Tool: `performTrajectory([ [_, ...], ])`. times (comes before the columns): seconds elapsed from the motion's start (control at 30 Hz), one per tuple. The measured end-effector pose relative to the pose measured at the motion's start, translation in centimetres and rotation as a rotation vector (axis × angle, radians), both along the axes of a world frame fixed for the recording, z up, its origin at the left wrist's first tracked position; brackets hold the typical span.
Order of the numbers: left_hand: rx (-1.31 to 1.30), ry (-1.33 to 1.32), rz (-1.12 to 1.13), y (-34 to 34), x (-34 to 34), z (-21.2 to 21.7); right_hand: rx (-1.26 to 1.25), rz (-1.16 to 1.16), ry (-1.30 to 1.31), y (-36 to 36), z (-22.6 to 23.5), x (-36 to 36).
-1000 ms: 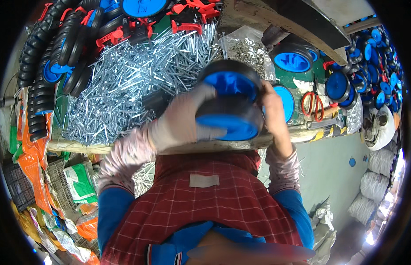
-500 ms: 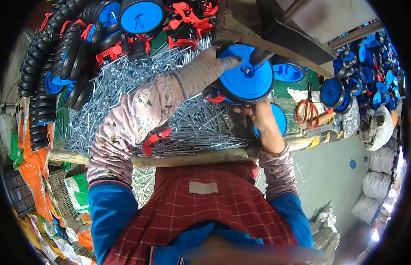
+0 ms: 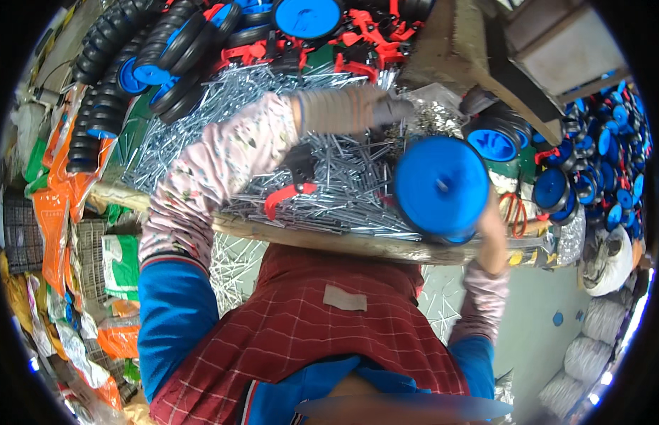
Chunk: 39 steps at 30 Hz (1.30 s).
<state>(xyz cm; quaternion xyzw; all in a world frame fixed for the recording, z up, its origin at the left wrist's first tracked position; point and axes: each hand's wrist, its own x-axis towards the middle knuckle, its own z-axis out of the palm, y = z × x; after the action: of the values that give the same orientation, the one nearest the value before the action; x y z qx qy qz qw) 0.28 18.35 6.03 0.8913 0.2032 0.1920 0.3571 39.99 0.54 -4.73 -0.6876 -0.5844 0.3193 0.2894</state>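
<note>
head view shows my right hand [image 3: 491, 230] clamped on a blue wheel [image 3: 441, 188] with a black tyre, held up over the right end of the bench's near edge [image 3: 329, 241]. my gloved left hand [image 3: 386, 110] reaches across the heap of steel pins [image 3: 343, 184] toward the far side; whether its fingers are closed i cannot tell. i judge i'm fetching a pin, which then wants lining up with the hub hole.

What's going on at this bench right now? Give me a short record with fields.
Left hand: gloved, reaching over the pile of metal pins, near a heap of small silver parts
Right hand: holding a blue wheel by its lower edge
Bench: wooden front edge
Nearby: black-tyred blue wheels, red plastic brackets
</note>
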Motion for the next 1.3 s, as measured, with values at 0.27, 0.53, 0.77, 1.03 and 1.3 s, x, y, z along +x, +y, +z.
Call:
performTrajectory([
  [0.27, 0.829, 0.126, 0.742, 10.8, -7.8, 3.9, 0.771, -0.159, 0.781, 3.5, 17.9, 11.9],
  [0.53, 0.857, 0.324, 0.815, 12.7, -7.2, 2.9, 0.227, 0.322, -0.324, 10.2, 6.4, -20.4],
  [0.77, 0.928, 0.069, 0.807, 7.1, -8.9, 3.4, 0.336, 0.335, -0.613, 10.8, 3.6, -22.1],
  [1.03, 0.639, 0.237, 0.858, 1.3, -8.0, 1.2, 0.270, 0.009, -0.147, 5.3, 9.8, -18.9],
  [1.3, 0.593, 0.136, 0.709, -3.3, -6.9, -1.2, 0.531, 0.036, 0.211, 3.6, 9.6, -19.8],
])
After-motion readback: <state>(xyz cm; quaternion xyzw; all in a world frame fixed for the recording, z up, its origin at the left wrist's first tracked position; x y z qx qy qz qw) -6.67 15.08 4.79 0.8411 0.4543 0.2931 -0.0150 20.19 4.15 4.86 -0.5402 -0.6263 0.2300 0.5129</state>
